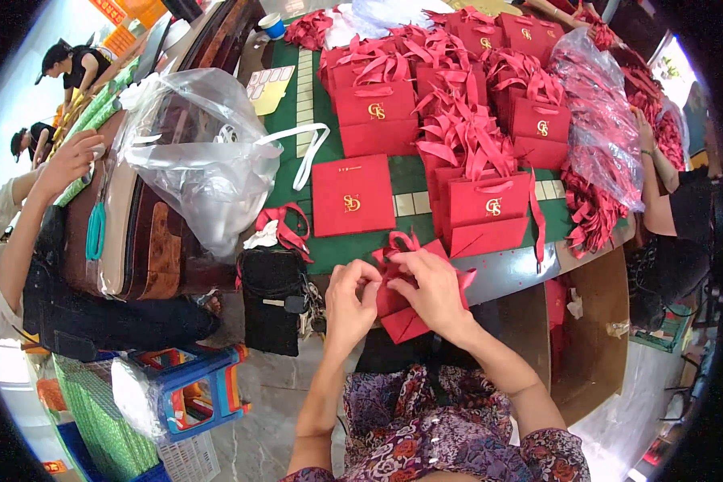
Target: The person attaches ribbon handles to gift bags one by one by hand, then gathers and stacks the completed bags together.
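Observation:
Right in front of me, a small red paper gift bag (404,323) leans at the table's near edge, tilted, with red ribbon at its top. My left hand (353,299) is at the bag's left side, thumb and fingers pinched together; what lies between them is hidden. Curled over the bag's upper part, my right hand (431,291) grips it near the ribbon. Just beyond lies a flat red bag (353,195) with a gold emblem. To its right, a row of red bags (488,210) stands upright with ribbon handles.
More ribboned bags (376,116) crowd the green tabletop (414,178). A clear plastic sack (598,112) of red ribbons lies right; a clear plastic bag (201,153) sits left on a brown chair. A black pouch with keys (296,304) hangs nearby. Below right stands an open carton (590,345). People sit on both sides.

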A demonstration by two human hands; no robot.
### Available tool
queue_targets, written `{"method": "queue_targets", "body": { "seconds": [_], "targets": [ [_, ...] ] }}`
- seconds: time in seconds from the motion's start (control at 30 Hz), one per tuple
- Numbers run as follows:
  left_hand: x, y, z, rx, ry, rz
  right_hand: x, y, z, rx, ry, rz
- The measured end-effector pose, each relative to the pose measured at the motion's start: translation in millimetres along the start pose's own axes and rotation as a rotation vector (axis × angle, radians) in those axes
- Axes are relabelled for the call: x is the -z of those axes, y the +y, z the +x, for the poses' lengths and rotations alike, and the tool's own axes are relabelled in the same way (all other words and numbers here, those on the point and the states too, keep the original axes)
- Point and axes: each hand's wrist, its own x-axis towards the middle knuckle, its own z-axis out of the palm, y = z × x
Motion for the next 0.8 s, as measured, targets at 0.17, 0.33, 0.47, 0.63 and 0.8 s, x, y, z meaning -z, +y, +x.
{"method": "queue_targets", "body": {
  "seconds": [0.17, 0.33, 0.47, 0.63, 0.8],
  "targets": [
    [1.6, -2.0, -2.8, -0.103, -0.029, 0.078, 17.5, 2.8, 7.8, 0.16, -0.044, -0.132],
    [4.3, 7.7, -0.4, -0.151, -0.027, 0.04, 17.7, 6.0, 1.2, 0.206, -0.022, -0.102],
    [3.8, 2.6, -1.7, -0.22, -0.049, 0.069, 24.1, 4.0, -1.4, 0.153, -0.047, -0.018],
    [-1.0, 6.1, -9.1, -0.372, -0.051, 0.121, 37.5, 16.1, -3.1, 0.019, -0.202, 0.086],
    [-6.5, 11.1, -17.1, -0.513, -0.115, 0.175, 58.5, 23.3, 7.7, -0.07, -0.547, 0.178]
  ]
}}
